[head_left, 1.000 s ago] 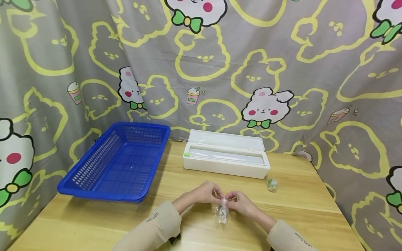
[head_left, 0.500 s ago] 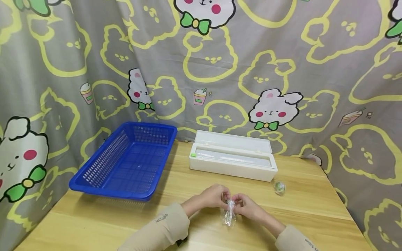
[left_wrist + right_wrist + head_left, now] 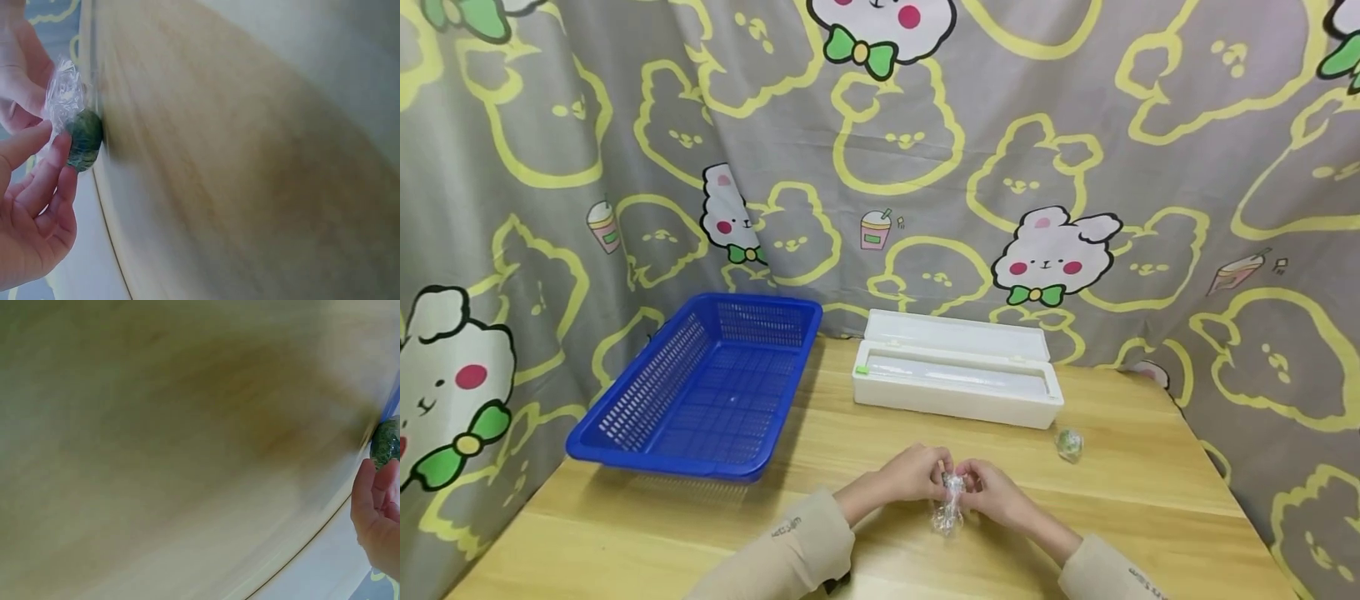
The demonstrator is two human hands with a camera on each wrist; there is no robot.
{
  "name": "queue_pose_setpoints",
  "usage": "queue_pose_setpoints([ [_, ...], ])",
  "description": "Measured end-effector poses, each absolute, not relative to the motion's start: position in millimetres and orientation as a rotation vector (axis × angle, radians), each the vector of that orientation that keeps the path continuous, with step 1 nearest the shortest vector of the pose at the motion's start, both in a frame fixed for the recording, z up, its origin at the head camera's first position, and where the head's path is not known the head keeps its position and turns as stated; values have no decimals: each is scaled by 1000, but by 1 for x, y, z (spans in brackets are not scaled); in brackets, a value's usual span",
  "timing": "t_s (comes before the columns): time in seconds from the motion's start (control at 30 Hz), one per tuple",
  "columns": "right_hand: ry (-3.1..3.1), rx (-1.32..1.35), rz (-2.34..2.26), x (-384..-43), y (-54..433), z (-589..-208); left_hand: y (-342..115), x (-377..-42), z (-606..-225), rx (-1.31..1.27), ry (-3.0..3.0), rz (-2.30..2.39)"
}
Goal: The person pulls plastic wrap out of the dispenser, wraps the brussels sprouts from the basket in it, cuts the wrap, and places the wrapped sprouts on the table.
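Note:
Close over the front of the table, both hands meet at a small dark green, roundish item wrapped in clear cling film. My left hand holds the green item between thumb and fingertips. Opposite it, my right hand pinches the wrapping; in the left wrist view its fingers lie by the bunched film. A crumpled tail of film hangs toward me below the fingers in the head view. In the right wrist view, the right fingertips are right at the green item's edge.
Behind the hands stands a white cling film dispenser, lid raised, with a film roll inside and a green tab. A second wrapped green item lies by its right end. A blue plastic basket occupies the left; a patterned curtain hangs behind.
The head view shifted slightly at first, then steadied. Both hands stay together at the wrapped item, while the hanging film tail has become shorter and more crumpled.

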State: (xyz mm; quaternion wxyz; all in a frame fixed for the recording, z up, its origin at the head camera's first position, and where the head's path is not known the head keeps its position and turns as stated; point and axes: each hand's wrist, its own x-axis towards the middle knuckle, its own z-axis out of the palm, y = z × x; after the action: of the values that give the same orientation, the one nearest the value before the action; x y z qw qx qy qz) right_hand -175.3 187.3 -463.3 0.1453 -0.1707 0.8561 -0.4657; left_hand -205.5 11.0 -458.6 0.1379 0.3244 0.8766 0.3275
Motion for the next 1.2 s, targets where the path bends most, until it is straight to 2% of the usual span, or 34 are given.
queue_pose_setpoints([
  [0.27,2475,-428,-1376,-173,187,-462,14,-203,-456,986,2460,1016],
  [0.57,2489,-454,-1376,-173,189,-462,22,-199,-454,1052,2569,886],
  [0.83,2430,-533,-1398,-175,196,-466,25,-199,-455,1059,2767,621],
  [1.2,2403,-665,-1310,-177,205,-465,27,-204,-455,1030,2737,652],
])
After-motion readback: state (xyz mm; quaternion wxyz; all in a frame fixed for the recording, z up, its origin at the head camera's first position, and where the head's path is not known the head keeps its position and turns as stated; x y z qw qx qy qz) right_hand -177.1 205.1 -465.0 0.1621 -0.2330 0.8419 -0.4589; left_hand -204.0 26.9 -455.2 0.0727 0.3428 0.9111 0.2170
